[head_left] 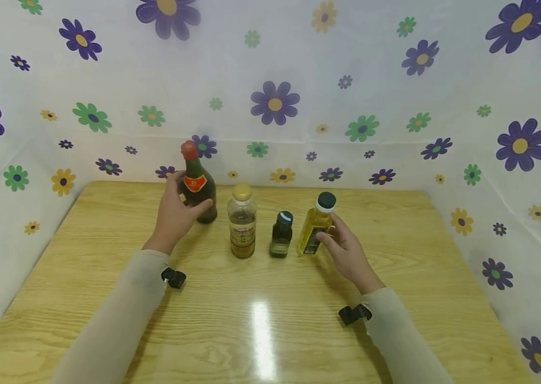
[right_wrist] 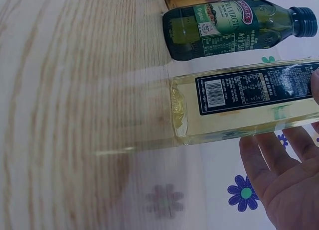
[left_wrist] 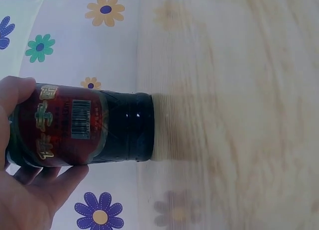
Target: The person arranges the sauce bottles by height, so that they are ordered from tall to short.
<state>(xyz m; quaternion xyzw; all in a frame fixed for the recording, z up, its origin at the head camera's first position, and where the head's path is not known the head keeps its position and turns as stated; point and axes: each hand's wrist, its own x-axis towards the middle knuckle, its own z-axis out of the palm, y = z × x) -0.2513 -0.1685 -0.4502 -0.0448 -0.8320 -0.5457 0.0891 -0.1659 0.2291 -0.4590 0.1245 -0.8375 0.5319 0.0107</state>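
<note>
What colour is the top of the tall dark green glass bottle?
Red; its rounded top shows best in the head view.

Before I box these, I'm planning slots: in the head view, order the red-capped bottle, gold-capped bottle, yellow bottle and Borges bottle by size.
Red-capped bottle, partly behind the left hand
Gold-capped bottle
Yellow bottle, partly behind the right hand
Borges bottle, clearly smallest

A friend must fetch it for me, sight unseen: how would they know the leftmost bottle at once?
Look across the wooden table toward the flowered cloth at its far side. Left of the gold-capped bottle, the left hand grips a tall, dark green bottle. Its bright red cap sets it apart; no other bottle here has one.
</note>
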